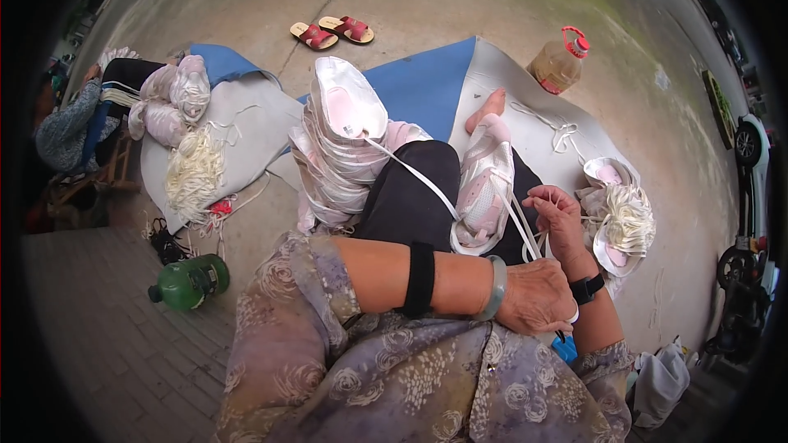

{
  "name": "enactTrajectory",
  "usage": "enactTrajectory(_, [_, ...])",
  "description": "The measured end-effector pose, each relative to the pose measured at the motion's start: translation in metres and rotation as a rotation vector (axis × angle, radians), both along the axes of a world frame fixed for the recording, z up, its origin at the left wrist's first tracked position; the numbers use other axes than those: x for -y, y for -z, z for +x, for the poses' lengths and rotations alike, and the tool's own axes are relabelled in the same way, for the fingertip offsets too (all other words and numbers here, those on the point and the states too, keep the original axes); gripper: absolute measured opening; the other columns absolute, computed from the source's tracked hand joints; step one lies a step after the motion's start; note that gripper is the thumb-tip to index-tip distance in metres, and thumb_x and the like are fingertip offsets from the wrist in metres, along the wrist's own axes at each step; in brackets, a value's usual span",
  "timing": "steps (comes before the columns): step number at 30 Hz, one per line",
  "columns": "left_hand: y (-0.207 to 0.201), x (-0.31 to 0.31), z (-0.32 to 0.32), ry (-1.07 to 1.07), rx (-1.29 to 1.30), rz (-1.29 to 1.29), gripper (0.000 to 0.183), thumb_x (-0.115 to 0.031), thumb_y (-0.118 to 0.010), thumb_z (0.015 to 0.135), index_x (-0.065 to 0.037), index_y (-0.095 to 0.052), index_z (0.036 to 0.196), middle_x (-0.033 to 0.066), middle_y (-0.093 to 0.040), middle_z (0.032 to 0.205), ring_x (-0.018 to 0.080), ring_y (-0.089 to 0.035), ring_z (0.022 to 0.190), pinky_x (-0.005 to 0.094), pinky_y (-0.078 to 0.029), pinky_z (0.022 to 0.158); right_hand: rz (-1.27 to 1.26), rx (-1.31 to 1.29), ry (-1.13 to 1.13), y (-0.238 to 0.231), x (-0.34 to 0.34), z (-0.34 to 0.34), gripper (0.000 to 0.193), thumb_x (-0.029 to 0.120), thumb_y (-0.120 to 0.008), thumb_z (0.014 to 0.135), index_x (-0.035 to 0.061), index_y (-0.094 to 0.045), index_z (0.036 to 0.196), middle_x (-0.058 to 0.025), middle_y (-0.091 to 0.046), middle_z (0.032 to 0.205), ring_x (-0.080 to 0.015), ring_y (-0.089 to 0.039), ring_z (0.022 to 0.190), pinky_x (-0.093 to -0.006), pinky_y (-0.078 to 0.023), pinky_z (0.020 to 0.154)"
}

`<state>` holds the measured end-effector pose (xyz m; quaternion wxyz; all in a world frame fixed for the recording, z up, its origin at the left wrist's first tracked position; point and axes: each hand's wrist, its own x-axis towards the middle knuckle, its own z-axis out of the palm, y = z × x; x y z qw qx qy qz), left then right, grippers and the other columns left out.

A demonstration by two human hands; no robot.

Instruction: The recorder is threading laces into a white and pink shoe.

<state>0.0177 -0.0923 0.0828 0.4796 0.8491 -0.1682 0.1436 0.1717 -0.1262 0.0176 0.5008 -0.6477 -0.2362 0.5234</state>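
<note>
A white and pink shoe upper (484,189) lies across my lap, with white shoelaces (519,217) trailing from it toward my hands. My left hand (538,297) is closed around the laces at the right of my lap; a small white loop shows by its fingers. Just beyond it, my right hand (560,217) is raised with thumb and forefinger pinched together, beside the laces. Whatever lies between those fingertips is too small to make out. Left of the upper stands a tall stack of similar shoe uppers (332,156), and one long white lace runs from its top across my dark trouser leg.
A bundle of white laces (628,217) rests on more uppers at right. Lace heaps (197,168) and uppers lie on the left mat, near another seated person (70,131). A green bottle (190,281), red sandals (332,31) and a red-capped jug (560,63) stand around.
</note>
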Motion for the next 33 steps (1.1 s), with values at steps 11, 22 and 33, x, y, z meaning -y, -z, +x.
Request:
enactTrajectory(11, [-0.007,-0.006,-0.009,-0.087,0.085,0.053,0.021,-0.021,-0.063,0.072,-0.004,-0.054,0.064,0.0113,-0.053,0.083,0.0276,-0.049,0.086,0.0400,-0.035,0.077,-0.070,-0.442,-0.132,-0.017,-0.039,-0.015,0.031,0.001,-0.056,0.081,0.0007,-0.047,0.111,-0.0089,-0.062,0.080,-0.0121,-0.062,0.064,-0.0210,-0.051,0.060])
enactTrajectory(22, [-0.005,-0.036,-0.035,-0.299,0.068,-0.097,0.016,-0.018,-0.061,0.079,-0.005,-0.059,0.089,0.0169,-0.048,0.111,0.0358,-0.047,0.105,0.0453,-0.034,0.093,0.410,-0.865,0.232,-0.055,0.058,0.036,0.025,0.007,-0.050,0.086,0.0002,-0.048,0.110,-0.0106,-0.056,0.078,-0.0023,-0.021,0.037,-0.0192,-0.028,0.041])
enactTrajectory(33, [0.021,-0.106,-0.101,-0.464,-0.462,-0.366,0.018,-0.010,-0.061,0.079,-0.005,-0.060,0.096,-0.0032,-0.047,0.054,0.0053,-0.043,0.049,0.0219,-0.034,0.049,0.024,-0.562,0.081,-0.012,0.138,0.110,0.016,0.010,-0.061,0.081,0.0005,-0.057,0.093,-0.0045,-0.054,0.059,-0.0093,-0.049,0.045,-0.0230,-0.046,0.047])
